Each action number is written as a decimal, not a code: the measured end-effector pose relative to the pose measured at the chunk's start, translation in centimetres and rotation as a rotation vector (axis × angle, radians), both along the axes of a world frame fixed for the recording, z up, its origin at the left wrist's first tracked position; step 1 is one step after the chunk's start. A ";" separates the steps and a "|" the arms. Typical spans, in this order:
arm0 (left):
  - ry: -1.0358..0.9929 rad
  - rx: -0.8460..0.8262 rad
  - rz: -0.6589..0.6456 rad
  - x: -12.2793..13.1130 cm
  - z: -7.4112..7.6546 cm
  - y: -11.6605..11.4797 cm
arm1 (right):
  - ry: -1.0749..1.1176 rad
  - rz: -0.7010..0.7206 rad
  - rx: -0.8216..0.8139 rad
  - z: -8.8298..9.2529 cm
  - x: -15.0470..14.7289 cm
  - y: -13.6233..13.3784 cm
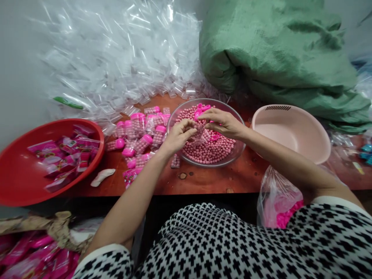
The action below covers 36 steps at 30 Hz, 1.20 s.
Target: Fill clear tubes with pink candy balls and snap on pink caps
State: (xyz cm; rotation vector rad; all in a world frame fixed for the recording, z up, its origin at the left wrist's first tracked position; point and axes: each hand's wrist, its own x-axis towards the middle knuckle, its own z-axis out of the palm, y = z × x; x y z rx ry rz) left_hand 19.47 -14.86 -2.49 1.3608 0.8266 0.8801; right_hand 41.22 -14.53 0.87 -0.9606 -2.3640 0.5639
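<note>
Both hands are over a clear bowl (186,161) filled with small pink balls (213,153). In the fingers of my left hand (180,135) is a small clear plastic bottle (201,136), tilted above the balls. My right hand (222,121) has its fingers bent together at the bottle's upper end; what they pinch is hidden. Bright pink caps (200,110) lie on the balls by the right fingertips, and another pink cap (214,138) rests below that hand. Left of the bowl lie several filled bottles (138,123) with pink caps.
A large heap of clear empty bottles (128,46) rises behind. At left stands a red basin (17,170) with pink packets (68,149). A pale pink basin (286,130) and a green sack (273,50) are at right. A plastic bag (270,193) hangs at the table edge.
</note>
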 end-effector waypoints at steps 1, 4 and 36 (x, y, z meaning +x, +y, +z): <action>-0.029 -0.009 -0.006 0.2 -0.1 0.0 | -0.052 0.025 -0.004 0.6 0.0 0.1; -0.109 -0.012 0.014 0.8 -0.4 0.0 | -0.169 0.033 -0.054 2.2 -0.4 0.2; -0.193 -0.029 -0.043 1.2 -0.6 -0.9 | 0.514 -0.348 -0.592 -0.5 -0.8 -2.6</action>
